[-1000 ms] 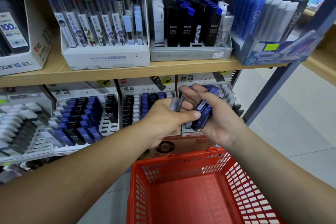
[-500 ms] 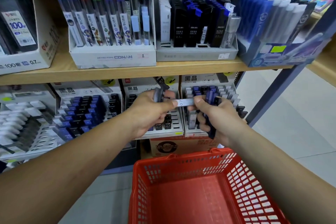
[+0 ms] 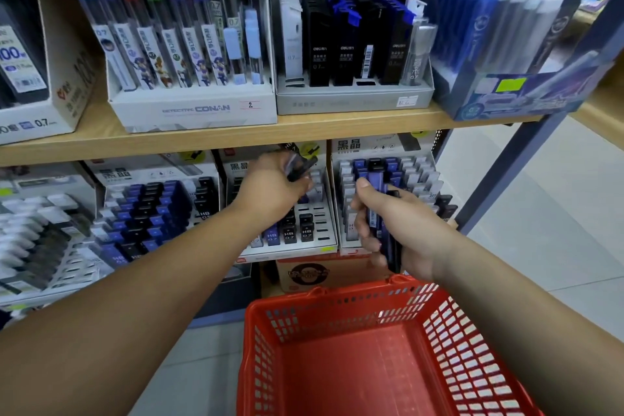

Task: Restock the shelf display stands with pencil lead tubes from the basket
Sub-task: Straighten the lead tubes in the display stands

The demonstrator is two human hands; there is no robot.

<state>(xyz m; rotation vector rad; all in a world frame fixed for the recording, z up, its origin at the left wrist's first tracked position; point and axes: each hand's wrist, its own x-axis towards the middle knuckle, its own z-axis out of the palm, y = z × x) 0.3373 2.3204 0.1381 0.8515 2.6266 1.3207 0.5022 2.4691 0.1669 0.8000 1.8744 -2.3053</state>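
Note:
My left hand [image 3: 273, 187] grips a few dark lead tubes [image 3: 299, 166] in front of the middle display stand [image 3: 322, 228] on the lower shelf. My right hand [image 3: 401, 230] holds a bundle of blue and black lead tubes [image 3: 378, 209] upright before the right display stand [image 3: 422, 176]. Both stands are white, slotted, and partly filled with blue, black and white tubes. The red plastic basket [image 3: 449, 344] sits below my hands, and its floor shows no tubes.
A third stand [image 3: 152, 213] with blue and black tubes stands to the left. The upper wooden shelf [image 3: 236, 140] carries boxes of pencil leads and pens. A dark metal upright [image 3: 513, 179] frames the shelf's right side, and a cardboard box [image 3: 314, 273] sits under the stands.
My hands have drawn apart. The left hand moved up and left toward the middle stand with tubes in it. The right hand dropped slightly with its bundle.

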